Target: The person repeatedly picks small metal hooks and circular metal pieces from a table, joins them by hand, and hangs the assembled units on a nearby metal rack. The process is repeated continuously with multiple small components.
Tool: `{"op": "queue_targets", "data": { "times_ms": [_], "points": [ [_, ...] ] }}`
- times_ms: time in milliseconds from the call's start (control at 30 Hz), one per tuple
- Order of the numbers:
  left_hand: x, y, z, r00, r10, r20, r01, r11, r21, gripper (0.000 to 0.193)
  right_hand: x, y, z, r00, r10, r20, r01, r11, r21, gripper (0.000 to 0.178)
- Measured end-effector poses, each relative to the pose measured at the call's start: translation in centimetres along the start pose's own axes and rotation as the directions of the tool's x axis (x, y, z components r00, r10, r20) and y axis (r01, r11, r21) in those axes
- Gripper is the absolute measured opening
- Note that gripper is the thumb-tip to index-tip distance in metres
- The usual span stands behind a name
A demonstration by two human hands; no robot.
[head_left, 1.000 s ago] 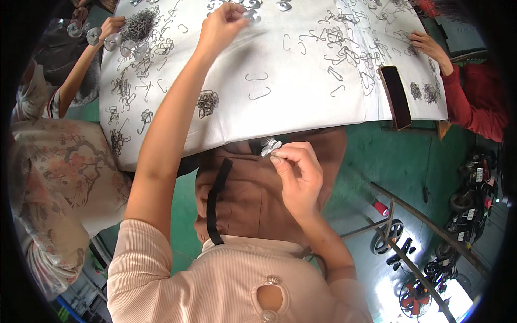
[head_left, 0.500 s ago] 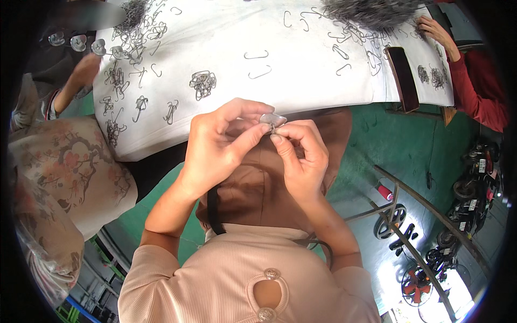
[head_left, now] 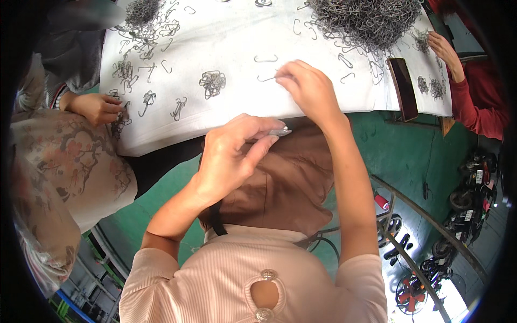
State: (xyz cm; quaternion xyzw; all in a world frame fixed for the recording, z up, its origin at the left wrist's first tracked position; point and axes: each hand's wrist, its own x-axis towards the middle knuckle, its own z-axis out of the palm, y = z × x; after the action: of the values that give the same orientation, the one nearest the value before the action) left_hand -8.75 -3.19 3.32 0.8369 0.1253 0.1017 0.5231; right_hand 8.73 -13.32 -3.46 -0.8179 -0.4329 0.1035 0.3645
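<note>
My left hand (head_left: 229,153) is closed in a pinch in front of the table edge. Between its thumb and fingers is a small clear suction cup (head_left: 280,131), mostly covered by the fingertips. My right hand (head_left: 309,89) reaches over the white tabletop (head_left: 237,32), its thumb and forefinger pinched at the right end of a thin wire hook (head_left: 265,79). Just beyond lies another wire hook (head_left: 265,58). Left of the hands, a small heap of metal hooks (head_left: 212,84) rests on the table.
A large pile of wire hooks (head_left: 366,21) covers the far right, near a dark phone (head_left: 403,89). Co-workers' hands rest at the left (head_left: 97,107) and right (head_left: 444,49). A metal frame (head_left: 431,226) stands at the lower right.
My right hand has left the suction cup and moved forward onto the wire hook on the table. My left hand keeps the cup, slightly lower. The left co-worker's hand has come down to the hooks.
</note>
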Motion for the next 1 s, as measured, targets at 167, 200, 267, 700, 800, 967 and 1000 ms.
{"op": "queue_targets", "data": {
  "times_ms": [167, 200, 267, 700, 800, 967, 1000],
  "points": [
    [-0.2, -0.1, 0.6, 1.0, 0.006, -0.021, -0.007, 0.999, -0.042, 0.022, 3.3, 0.6, 2.1, 0.953, -0.112, 0.282, 0.235, 0.859, -0.454, 0.013],
    [-0.1, 0.0, 0.6, 1.0, 0.003, -0.016, -0.004, 1.0, -0.028, 0.022, 3.1, 0.8, 2.2, 0.956, -0.107, 0.273, 0.221, 0.873, -0.434, 0.014],
    [0.0, -0.2, 0.9, 1.0, 0.016, -0.027, -0.017, 0.999, -0.038, 0.022, 2.3, 1.1, 2.0, 0.963, -0.097, 0.252, 0.194, 0.898, -0.396, 0.016],
    [0.2, 0.4, 1.7, 0.995, -0.094, -0.012, 0.091, 0.982, -0.164, 0.021, -10.0, -6.6, -3.9, 0.881, 0.467, 0.077, -0.249, 0.32, 0.914, 0.007],
    [0.4, 0.7, 1.9, 0.999, -0.033, 0.01, 0.034, 0.991, -0.129, 0.02, -10.8, -6.6, -2.6, 0.87, 0.493, -0.008, -0.22, 0.402, 0.889, 0.005],
    [0.6, 1.0, 2.5, 0.996, 0.086, 0.034, -0.079, 0.981, -0.177, 0.02, -11.1, -7.4, -1.1, 0.831, 0.457, -0.318, -0.08, 0.663, 0.744, 0.007],
    [0.7, 1.0, 2.6, 0.993, 0.116, 0.039, -0.107, 0.977, -0.184, 0.021, -11.2, -7.5, -1.1, 0.816, 0.432, -0.384, -0.063, 0.726, 0.685, 0.008]
  ]
}}
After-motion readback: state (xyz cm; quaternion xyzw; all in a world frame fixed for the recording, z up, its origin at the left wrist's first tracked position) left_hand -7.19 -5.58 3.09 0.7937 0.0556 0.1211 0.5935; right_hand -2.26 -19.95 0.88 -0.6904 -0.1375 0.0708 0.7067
